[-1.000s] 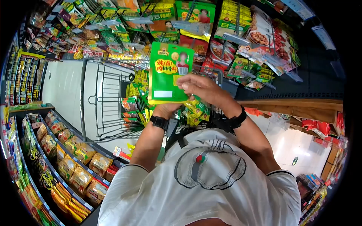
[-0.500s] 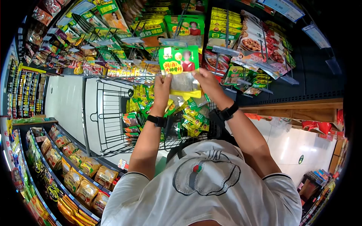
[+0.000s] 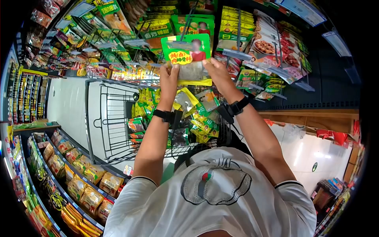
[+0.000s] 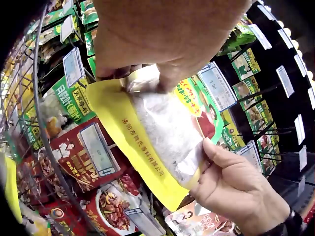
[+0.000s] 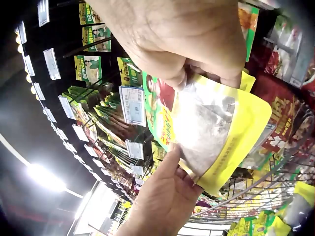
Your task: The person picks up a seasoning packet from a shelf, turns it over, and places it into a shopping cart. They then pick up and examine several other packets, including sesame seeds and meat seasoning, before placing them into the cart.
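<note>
Both hands hold a green and yellow seasoning packet with a clear window, tilted in front of the hanging racks. At its left edge my left hand pinches it, thumb on the front. My right hand grips the opposite edge the same way. The left wrist view shows the packet's yellow bottom strip and pale contents behind the plastic. In the right wrist view, the right hand covers part of the upper edge. Similar green packets hang just behind the held one.
Below the hands stands a wire shopping cart with several seasoning packets inside. Price tags stick out from the rack at right. A low shelf of bagged goods runs along the left. A wooden ledge lies to the right.
The right hand has gone from touching the packet's front to gripping its right edge; the left hand has shifted from below to the left edge. The packet has risen toward the rack.
</note>
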{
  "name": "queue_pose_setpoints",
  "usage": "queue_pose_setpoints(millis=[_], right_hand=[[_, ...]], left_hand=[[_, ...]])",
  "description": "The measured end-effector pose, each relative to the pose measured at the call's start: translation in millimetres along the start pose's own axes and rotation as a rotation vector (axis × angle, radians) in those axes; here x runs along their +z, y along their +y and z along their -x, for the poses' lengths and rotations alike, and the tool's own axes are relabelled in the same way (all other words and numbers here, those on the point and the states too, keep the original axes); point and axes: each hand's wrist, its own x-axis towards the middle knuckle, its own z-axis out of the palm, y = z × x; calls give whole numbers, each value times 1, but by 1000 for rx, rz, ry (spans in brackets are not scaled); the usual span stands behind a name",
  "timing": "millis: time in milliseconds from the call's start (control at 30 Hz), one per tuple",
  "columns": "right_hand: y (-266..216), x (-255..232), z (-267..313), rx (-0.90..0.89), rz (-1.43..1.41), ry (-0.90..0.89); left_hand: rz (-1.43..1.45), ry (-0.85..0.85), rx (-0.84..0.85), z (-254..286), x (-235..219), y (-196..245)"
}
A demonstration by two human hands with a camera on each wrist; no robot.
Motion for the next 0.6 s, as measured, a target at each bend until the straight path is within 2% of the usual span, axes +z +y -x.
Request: queue_pose_setpoints(millis=[333, 433, 533, 600], right_hand=[[21, -11, -21, 9, -19, -14], [23, -5, -29, -3, -75, 69], [11, -3, -27, -25, -70, 132], [17, -7, -32, -15, -76, 117]], left_hand=[[-35, 0, 26, -13, 8, 5], [-49, 1, -10, -21, 11, 2], [-62, 12, 59, -31, 15, -3], [-76, 4, 37, -34, 16, -2]])
